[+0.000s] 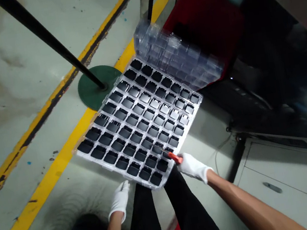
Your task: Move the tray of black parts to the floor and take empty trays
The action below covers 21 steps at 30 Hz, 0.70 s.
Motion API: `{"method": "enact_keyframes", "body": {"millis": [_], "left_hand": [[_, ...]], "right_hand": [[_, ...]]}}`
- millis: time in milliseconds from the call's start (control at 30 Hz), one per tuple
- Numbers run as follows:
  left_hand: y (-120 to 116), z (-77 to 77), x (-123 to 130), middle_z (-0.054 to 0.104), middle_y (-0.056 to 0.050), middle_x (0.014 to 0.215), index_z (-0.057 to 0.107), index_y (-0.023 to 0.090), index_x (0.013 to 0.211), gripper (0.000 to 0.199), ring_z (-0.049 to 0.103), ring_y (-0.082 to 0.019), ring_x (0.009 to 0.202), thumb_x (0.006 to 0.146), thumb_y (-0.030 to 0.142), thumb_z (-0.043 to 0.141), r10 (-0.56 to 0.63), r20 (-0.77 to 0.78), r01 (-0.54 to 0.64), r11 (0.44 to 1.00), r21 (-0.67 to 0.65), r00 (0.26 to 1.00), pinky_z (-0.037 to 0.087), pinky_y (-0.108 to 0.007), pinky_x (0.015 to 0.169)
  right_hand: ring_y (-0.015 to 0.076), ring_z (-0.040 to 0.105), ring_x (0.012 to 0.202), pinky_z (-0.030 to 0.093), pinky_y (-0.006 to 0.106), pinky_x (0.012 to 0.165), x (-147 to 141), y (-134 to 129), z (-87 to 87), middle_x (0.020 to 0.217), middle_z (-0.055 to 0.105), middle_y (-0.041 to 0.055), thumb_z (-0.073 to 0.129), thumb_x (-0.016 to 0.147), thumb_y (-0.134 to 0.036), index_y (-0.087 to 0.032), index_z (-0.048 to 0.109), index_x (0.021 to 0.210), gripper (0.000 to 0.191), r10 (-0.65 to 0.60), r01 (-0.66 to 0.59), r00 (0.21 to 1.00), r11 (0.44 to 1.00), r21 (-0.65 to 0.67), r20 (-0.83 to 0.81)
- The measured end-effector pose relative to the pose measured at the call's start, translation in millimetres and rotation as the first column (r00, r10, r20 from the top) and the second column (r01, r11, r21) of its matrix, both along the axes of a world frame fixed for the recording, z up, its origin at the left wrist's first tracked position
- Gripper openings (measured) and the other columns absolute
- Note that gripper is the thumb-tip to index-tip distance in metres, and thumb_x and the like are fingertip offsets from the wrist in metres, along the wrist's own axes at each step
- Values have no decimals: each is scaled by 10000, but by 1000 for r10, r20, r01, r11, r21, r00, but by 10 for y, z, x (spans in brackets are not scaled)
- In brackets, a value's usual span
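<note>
Both hands are gloved in white and sit well apart at the near edge of a clear plastic tray [141, 128]. Left hand [119, 200] lies below the tray's near left corner, fingers extended and loosely open; whether the fingertips touch the underside of the tray cannot be told. Right hand [192, 167] is closed around a small orange-handled tool [175, 158], whose tip points into the pockets at the tray's near right edge.

Tray rests across the person's lap, over dark trouser legs [169, 213], and slopes away above the floor. Its pockets run in regular rows, and nearly all hold a dark square part [98, 151]. Several parts in the middle rows reflect light and look paler; whether these differ from the rest cannot be told. A second clear tray or lid [174, 55] lies at the far end, overlapping a red container [208, 17].

Surroundings: painted floor with yellow lines [49, 174], a green round base [96, 87] carrying a black pole, and a grey cabinet [294, 178] to the right.

Judgement: the step in hand appears to be work on individual parts in the near right pockets with the tool, the left hand positioned to steady the tray. The next move would call for a fine, well-aimed tip placement into one pocket, with the tray kept level so that the loose parts do not slide out.
</note>
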<state>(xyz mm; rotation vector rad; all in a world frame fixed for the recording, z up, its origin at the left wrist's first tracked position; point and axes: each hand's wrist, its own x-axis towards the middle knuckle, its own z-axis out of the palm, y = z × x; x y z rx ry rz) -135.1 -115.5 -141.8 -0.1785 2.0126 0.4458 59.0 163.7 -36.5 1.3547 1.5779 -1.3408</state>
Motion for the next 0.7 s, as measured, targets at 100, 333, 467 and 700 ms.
{"method": "enact_keyframes", "body": {"millis": [100, 333, 467, 700], "left_hand": [[83, 39, -109, 702, -79, 1035, 611, 124, 1131, 304, 676, -200, 977, 968, 355, 499, 88, 95, -92, 995, 40, 992, 546, -433, 910], [337, -8, -95, 683, -38, 915, 630, 126, 1023, 190, 666, -167, 822, 931, 283, 575, 98, 114, -97, 995, -9, 989, 572, -364, 768], [354, -26, 47, 677, -27, 888, 631, 125, 1002, 164, 659, -160, 792, 915, 261, 598, 47, 87, -42, 997, -58, 995, 571, -344, 738], [392, -178, 152, 693, -43, 954, 649, 134, 976, 194, 673, -184, 858, 910, 311, 610, -198, 18, 199, 972, -129, 980, 574, -370, 780]], "right_hand": [[74, 462, 485, 314, 208, 449, 718, 89, 10, 589, 530, -31, 556, 747, -29, -136, 587, 781, 117, -32, 31, 995, 999, 7, 92], [81, 470, 489, 329, 204, 457, 374, 497, -161, 611, 548, -32, 597, 827, -155, -136, 589, 796, 38, 10, -11, 1000, 998, 60, 16], [91, 470, 528, 374, 219, 503, -463, 603, -252, 665, 559, -24, 589, 890, -287, -138, 612, 863, 153, 36, -23, 990, 994, 103, -133], [100, 542, 586, 386, 202, 521, -1206, 433, -12, 741, 651, 19, 557, 888, -310, -128, 660, 964, 222, 6, 15, 961, 997, 72, -276]]}}
